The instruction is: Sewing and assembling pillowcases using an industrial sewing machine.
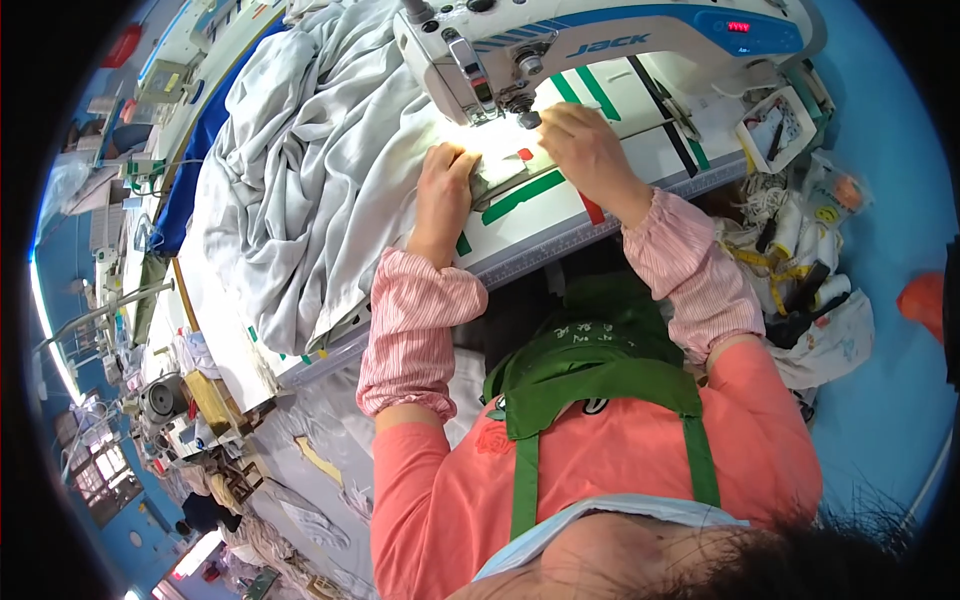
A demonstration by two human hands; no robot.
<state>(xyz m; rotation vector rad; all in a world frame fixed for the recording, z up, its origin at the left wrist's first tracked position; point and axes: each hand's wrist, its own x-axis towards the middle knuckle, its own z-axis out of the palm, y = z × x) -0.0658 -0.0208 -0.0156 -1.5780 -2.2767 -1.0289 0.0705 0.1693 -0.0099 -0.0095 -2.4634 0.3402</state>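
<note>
A white and blue sewing machine stands over the table, and its lamp lights the presser foot brightly. Pale grey cloth lies in a large, folded heap to the left of the foot. My left hand is at the cloth's right edge, just in front of the foot, fingers closed on the fabric. My right hand is to the right of the foot with fingers bent and pressed together. What its fingertips pinch is lost in the glare. A small red mark shows between the hands.
Green tape strips and a ruler strip run along the table's front. A white tray of small tools sits at right. Thread cones and a yellow tape measure hang below it. More machines and cloth fill the left.
</note>
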